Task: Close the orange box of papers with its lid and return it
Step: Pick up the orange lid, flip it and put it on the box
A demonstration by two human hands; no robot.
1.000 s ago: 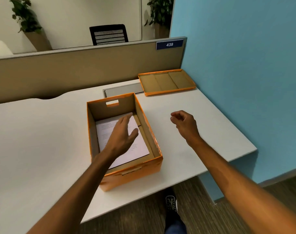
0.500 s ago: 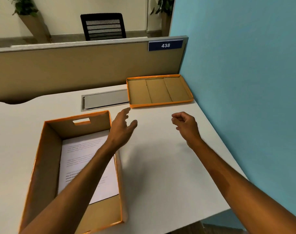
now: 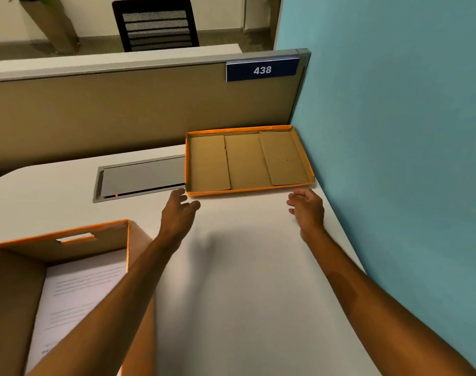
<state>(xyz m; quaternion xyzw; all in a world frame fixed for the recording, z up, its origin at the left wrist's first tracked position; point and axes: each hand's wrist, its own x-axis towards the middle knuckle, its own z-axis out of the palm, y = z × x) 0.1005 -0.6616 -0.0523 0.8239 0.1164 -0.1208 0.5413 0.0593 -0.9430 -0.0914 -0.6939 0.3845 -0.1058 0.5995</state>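
The white table (image 3: pixel 245 280) carries the open orange box (image 3: pixel 55 256) of papers (image 3: pixel 76 294) at the lower left of the frame, and its lid (image 3: pixel 247 161) lies upside down at the upper centre-right in the table's far corner, long axis running across the frame. Both hands are empty with fingers loosely spread, just short of the lid's near edge. The left hand (image 3: pixel 178 213) is near its left corner and the right hand (image 3: pixel 307 206) near its right corner, about equally close.
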